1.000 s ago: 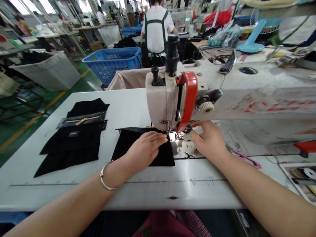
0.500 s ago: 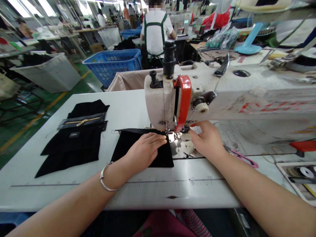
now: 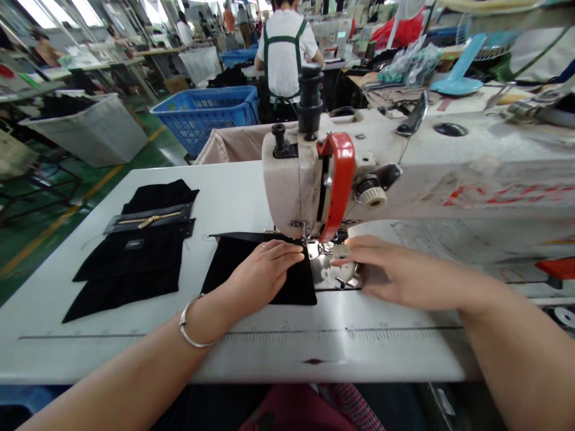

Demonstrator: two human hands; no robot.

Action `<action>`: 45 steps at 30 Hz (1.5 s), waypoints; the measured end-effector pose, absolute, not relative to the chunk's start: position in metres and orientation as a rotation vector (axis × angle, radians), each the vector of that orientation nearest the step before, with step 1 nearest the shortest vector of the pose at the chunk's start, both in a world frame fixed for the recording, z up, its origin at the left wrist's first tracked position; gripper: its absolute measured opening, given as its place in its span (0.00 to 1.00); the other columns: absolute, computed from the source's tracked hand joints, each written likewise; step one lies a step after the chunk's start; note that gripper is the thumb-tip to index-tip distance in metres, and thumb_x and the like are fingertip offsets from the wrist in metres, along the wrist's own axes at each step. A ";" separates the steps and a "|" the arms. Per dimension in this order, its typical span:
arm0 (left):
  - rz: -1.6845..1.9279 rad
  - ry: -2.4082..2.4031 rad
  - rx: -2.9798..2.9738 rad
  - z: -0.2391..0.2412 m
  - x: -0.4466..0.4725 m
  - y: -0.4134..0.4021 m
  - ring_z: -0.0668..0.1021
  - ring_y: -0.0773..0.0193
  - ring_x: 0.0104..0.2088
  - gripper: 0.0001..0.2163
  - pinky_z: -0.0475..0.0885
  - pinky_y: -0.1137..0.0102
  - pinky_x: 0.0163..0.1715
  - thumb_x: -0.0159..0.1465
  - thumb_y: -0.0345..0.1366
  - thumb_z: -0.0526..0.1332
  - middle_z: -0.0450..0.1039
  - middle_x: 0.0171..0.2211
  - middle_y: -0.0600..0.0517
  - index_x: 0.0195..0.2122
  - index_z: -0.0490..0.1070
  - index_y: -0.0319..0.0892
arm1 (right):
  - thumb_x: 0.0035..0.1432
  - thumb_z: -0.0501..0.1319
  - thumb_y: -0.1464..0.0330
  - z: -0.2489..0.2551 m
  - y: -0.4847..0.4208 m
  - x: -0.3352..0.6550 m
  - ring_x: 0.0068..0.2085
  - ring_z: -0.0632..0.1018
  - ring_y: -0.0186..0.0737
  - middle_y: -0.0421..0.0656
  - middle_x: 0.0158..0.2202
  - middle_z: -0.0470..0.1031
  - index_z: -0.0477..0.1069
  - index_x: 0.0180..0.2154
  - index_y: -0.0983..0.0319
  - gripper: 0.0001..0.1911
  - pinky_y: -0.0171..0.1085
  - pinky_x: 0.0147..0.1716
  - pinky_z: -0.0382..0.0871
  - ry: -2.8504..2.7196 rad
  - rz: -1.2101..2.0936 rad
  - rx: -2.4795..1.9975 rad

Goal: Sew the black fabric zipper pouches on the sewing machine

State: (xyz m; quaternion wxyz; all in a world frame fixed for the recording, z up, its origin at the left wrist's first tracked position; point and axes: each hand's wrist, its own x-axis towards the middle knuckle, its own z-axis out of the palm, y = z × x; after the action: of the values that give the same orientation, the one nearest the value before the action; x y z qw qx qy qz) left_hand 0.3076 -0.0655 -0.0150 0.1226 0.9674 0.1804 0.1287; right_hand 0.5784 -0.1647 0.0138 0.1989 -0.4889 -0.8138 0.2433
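My left hand (image 3: 263, 269) lies flat on a black fabric piece (image 3: 229, 260), its fingertips close to the needle area of a sewing machine (image 3: 285, 191). The fabric's upper right corner reaches under the presser foot; the needle itself is hard to make out. Right of the foot, my right hand (image 3: 395, 272) hovers at the shiny metal plate (image 3: 326, 274), slightly blurred, fingers stretched and apart, with nothing visible in them. To the left lie black fabric pieces (image 3: 126, 266), with a strip bearing a gold zipper (image 3: 150, 220) across them.
A ruler scale (image 3: 287, 336) runs along the front of the white table (image 3: 233, 191). Behind the table are a cloth-lined bin (image 3: 233, 146) and a blue plastic basket (image 3: 204, 114). A co-worker (image 3: 285, 54) sits beyond, back turned. A red lever (image 3: 557, 269) is at the right.
My right hand has come back from behind the presser foot toward me and right, its forearm now covering the pink-handled tool seen before. My left hand and the fabric stay put.
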 end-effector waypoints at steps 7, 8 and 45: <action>0.412 0.267 2.874 -0.004 0.298 -0.078 0.72 0.50 0.56 0.23 0.70 0.53 0.58 0.63 0.47 0.64 0.71 0.55 0.40 0.54 0.70 0.36 | 0.61 0.64 0.61 -0.018 -0.148 0.553 0.42 0.73 0.49 0.48 0.38 0.75 0.72 0.37 0.63 0.10 0.47 0.43 0.67 -2.044 0.006 -1.599; 0.421 0.263 2.864 -0.003 0.298 -0.080 0.73 0.53 0.56 0.19 0.71 0.55 0.58 0.66 0.42 0.62 0.72 0.54 0.42 0.54 0.70 0.37 | 0.62 0.62 0.62 -0.019 -0.150 0.549 0.41 0.73 0.49 0.48 0.38 0.75 0.72 0.36 0.63 0.09 0.47 0.43 0.67 -2.080 -0.033 -1.549; 0.542 0.011 3.012 -0.018 0.301 -0.070 0.76 0.63 0.53 0.11 0.74 0.65 0.55 0.69 0.26 0.55 0.77 0.49 0.48 0.50 0.71 0.37 | 0.65 0.55 0.72 -0.017 -0.174 0.532 0.42 0.78 0.39 0.43 0.37 0.79 0.76 0.40 0.61 0.10 0.42 0.43 0.71 -2.305 0.297 -1.069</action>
State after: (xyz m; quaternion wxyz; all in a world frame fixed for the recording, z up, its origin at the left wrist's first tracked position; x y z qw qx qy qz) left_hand 0.3010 -0.0696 -0.0176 0.0406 0.9834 0.0036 0.1770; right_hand 0.5320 -0.1741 -0.0169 0.2875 -0.4001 -0.8631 0.1112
